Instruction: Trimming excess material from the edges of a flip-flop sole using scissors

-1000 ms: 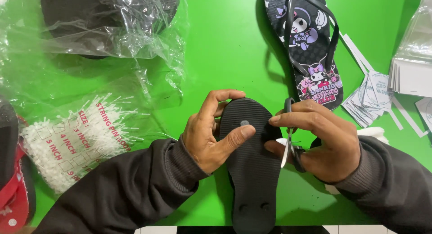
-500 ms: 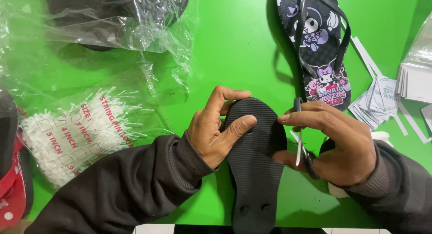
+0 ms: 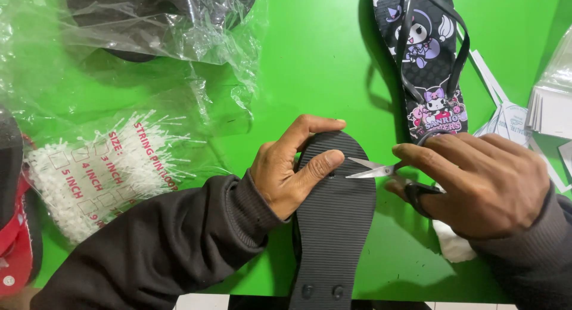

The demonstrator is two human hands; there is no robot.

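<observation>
A black ribbed rubber flip-flop sole (image 3: pixel 335 226) lies face down, lengthwise, on the bright green tabletop (image 3: pixel 322 65), its toe end pointing away from the person. The left hand (image 3: pixel 290 170) holds that toe end: the fingers curl over the far rim and the thumb presses flat on the ribbed surface, so the grip is closed on the sole. The right hand (image 3: pixel 482 182) has its fingers wrapped through the dark handles of a small pair of silver-bladed scissors (image 3: pixel 381 169); its grip is closed on them. The blades are parted slightly, their tips just beside the left thumb at the sole's toe area.

Beyond the right hand lies a black flip-flop with cartoon prints and black straps (image 3: pixel 426 65). A clear plastic bag of white string pins (image 3: pixel 101 167) lies to the left, and crumpled clear plastic wrapping (image 3: pixel 161 30) lies farther away.
</observation>
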